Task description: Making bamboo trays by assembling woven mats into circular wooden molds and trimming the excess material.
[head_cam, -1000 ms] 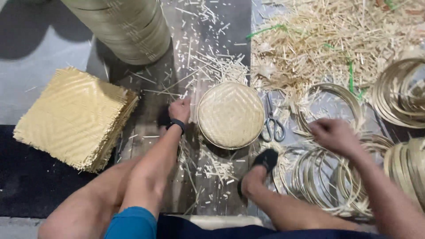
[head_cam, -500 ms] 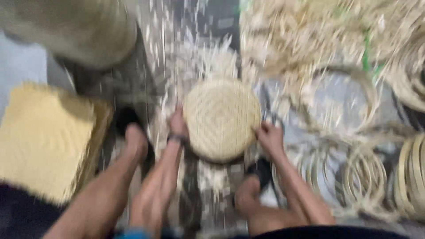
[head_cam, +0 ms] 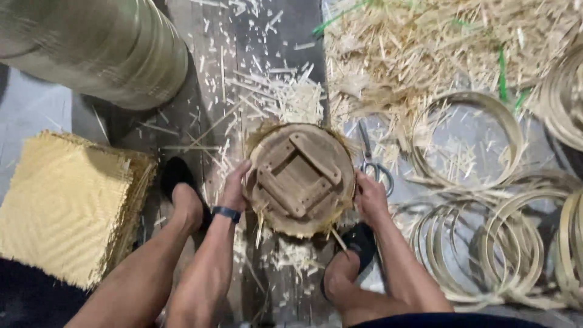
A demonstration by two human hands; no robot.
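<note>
A round wooden form (head_cam: 300, 179), with crossed wooden slats on its upturned face and woven bamboo fringing its rim, sits on the dark plank floor (head_cam: 285, 36) between the person's feet. The left hand (head_cam: 235, 185) grips its left edge, fingers curled on the rim; the right hand (head_cam: 370, 195) clasps its right edge. Scissors (head_cam: 371, 159) lie just beside the form on the right. Bamboo hoops (head_cam: 467, 141) lie further right, with a heap of pale shavings (head_cam: 437, 42) toward the floor's far right corner. A stack of square woven mats (head_cam: 67, 206) rests at the left edge, and a tall roll of bamboo strip (head_cam: 97, 48) stands at the far left corner.
</note>
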